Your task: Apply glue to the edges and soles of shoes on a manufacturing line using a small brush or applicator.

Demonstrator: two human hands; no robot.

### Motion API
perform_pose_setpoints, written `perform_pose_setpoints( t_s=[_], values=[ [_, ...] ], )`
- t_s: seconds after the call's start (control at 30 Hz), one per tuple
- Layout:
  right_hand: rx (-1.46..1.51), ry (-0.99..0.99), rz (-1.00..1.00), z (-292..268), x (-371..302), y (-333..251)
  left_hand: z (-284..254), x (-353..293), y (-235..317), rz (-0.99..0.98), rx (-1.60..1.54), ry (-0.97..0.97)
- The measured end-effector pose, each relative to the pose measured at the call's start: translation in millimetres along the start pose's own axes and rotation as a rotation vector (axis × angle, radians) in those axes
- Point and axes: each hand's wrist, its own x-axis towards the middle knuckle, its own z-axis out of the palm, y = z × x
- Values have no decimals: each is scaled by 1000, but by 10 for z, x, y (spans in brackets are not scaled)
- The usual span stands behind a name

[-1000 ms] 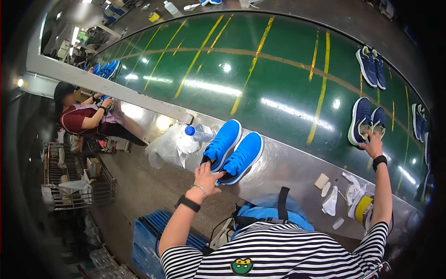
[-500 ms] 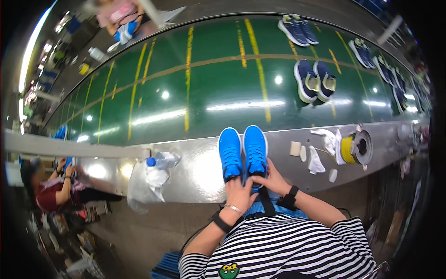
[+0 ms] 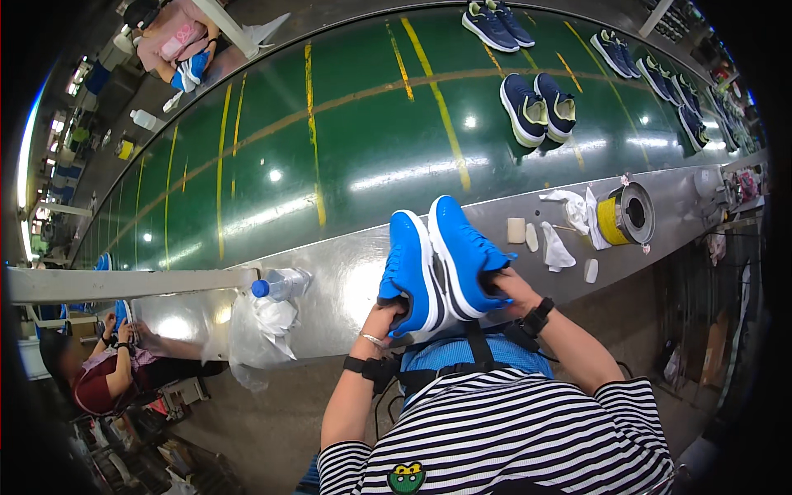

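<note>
Two bright blue sneakers (image 3: 415, 262) with white soles are tilted sole to sole in front of me, toes pointing away. My left hand (image 3: 383, 322) grips the left one at its heel opening, the fingers partly hidden inside. The right sneaker (image 3: 467, 252) is held likewise by my right hand (image 3: 516, 290), whose fingers reach into the collar. The soles face each other and come close near the heels. Under the toes lies the metal ledge (image 3: 346, 272) along the green belt.
Several navy sneakers (image 3: 523, 109) stand on the green conveyor belt (image 3: 264, 190). On the ledge are a yellow-banded tin (image 3: 631, 216), white cloths (image 3: 558, 252), small pale blocks (image 3: 516, 230), a blue-capped bottle (image 3: 285, 284) and a plastic bag (image 3: 256, 330). Co-workers (image 3: 177, 37) handle blue shoes across the belt and at left.
The blue sneakers have turned from lying side by side, laces up, to tilted with soles facing inward. My hands have moved apart, one into each shoe's opening. The view has shifted slightly.
</note>
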Motion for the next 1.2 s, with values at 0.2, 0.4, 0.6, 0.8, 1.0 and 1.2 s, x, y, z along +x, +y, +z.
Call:
perform_pose_setpoints(
  t_s=[0.2, 0.4, 0.6, 0.8, 1.0, 1.2],
  values=[
    [135, -89, -23, -88, -42, 69, -35, -94, -165, 31, -139, -111],
    [95, -107, 8, -146, 6, 44, -42, -45, -190, 49, -140, -150],
    [-57, -35, 12, 19, -126, -97, 19, -109, -152, 69, -160, -145],
    [-40, -82, -27, -38, -84, -53, -24, -76, -177, 101, -144, -150],
    [46, -145, -33, -17, -90, -74, -81, -61, -179, 143, -38, -142],
    [-59, -134, -70, -250, 44, 81, -168, -15, -220, 246, -47, -195]
  ],
)
